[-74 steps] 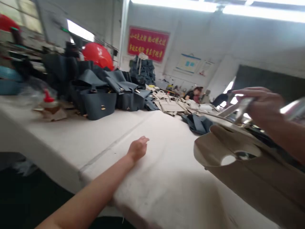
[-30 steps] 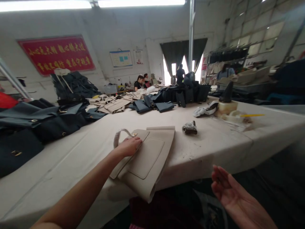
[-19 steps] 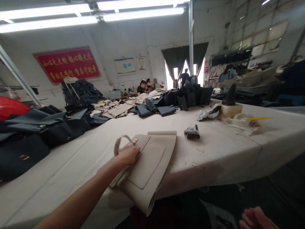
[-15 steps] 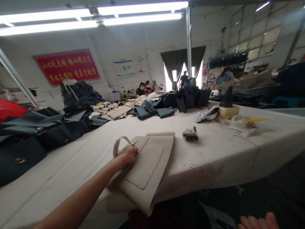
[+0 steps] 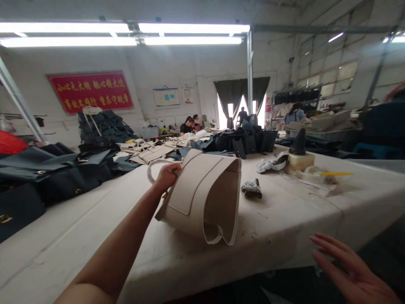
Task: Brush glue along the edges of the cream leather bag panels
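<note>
My left hand [image 5: 167, 176] is closed round the top flap of a beige leather handbag [image 5: 202, 198], just below its looped handle [image 5: 152, 166]. The bag is tipped up on its base on the white table [image 5: 284, 211], and its unfinished side panel curls open toward me. At the lower right, off the table's edge, my right hand [image 5: 351, 274] hangs with its fingers spread and nothing in it.
Dark navy bags [image 5: 47, 173] pile along the table's left side, more dark bags [image 5: 247, 141] and beige pieces [image 5: 152, 153] lie farther back. A crumpled rag [image 5: 252, 188], a cone on a block [image 5: 299, 153] and a yellow stick [image 5: 335, 173] lie to the right. People work at the far end.
The beige bag, flat on the table half a second ago, is now lifted upright by my left hand. My right hand has risen back into view at the lower right.
</note>
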Demonstrator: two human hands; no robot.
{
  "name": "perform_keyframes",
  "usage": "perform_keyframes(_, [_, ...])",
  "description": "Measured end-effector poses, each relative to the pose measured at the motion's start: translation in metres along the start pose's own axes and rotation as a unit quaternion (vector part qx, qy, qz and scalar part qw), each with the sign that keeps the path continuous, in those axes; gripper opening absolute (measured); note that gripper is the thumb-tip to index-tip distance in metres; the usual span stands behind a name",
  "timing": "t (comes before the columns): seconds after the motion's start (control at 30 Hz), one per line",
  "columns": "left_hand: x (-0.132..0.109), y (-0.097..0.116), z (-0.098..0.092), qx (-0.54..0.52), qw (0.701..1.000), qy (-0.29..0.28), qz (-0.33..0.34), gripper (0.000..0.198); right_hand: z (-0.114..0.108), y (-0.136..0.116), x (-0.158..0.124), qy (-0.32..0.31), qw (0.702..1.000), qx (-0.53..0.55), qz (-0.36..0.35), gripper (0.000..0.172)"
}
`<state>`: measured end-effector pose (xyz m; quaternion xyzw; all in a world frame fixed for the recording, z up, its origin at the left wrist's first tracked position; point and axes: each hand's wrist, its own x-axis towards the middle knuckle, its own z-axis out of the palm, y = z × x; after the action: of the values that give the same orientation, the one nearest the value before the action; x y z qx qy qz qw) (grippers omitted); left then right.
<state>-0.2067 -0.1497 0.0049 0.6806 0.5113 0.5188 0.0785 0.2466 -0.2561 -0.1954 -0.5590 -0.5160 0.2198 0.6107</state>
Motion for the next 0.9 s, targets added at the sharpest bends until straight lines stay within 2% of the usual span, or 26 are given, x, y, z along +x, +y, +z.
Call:
perform_keyframes(0.1, [0.003,-0.011,0.015,-0.083,0.996,0.019,-0.034,0.012,0.03,-0.045,0.061,-0.061,0.988,-0.119,-0.081,0.051])
perform_keyframes(0.17, [0.004,-0.019,0.026,-0.149,0.987,0.028,-0.062,0.014,0.056,-0.056,0.097,-0.103,0.967,-0.212,-0.093,0.056])
perform_keyframes(0.3, [0.007,-0.027,0.039,-0.242,0.965,0.039,-0.089,0.015,0.113,-0.044,0.145,-0.148,0.928,-0.331,-0.083,0.054])
perform_keyframes(0.43, [0.007,-0.025,0.038,-0.272,0.954,0.069,-0.107,0.016,0.15,-0.03,0.172,-0.171,0.915,-0.351,-0.102,0.024])
perform_keyframes(0.5, [0.006,-0.023,0.035,-0.294,0.945,0.079,-0.121,0.018,0.156,-0.029,0.19,-0.16,0.914,-0.36,-0.096,0.013])
perform_keyframes(0.57, [0.006,-0.019,0.033,-0.314,0.936,0.09,-0.132,0.02,0.157,-0.028,0.213,-0.123,0.918,-0.368,-0.08,0.008])
perform_keyframes(0.6, [0.005,-0.017,0.032,-0.321,0.932,0.093,-0.137,0.02,0.156,-0.028,0.224,-0.1,0.921,-0.371,-0.07,0.01])
perform_keyframes(0.67, [0.006,-0.013,0.03,-0.33,0.928,0.096,-0.147,0.022,0.153,-0.025,0.245,-0.065,0.925,-0.372,-0.045,0.026])
perform_keyframes(0.8, [0.013,-0.004,0.032,-0.308,0.937,0.067,-0.149,0.024,0.141,-0.016,0.265,-0.085,0.933,-0.35,0.0,0.057])
perform_keyframes(0.9, [0.024,0.006,0.039,-0.28,0.951,0.038,-0.124,0.027,0.128,-0.013,0.263,-0.101,0.939,-0.329,0.008,0.055])
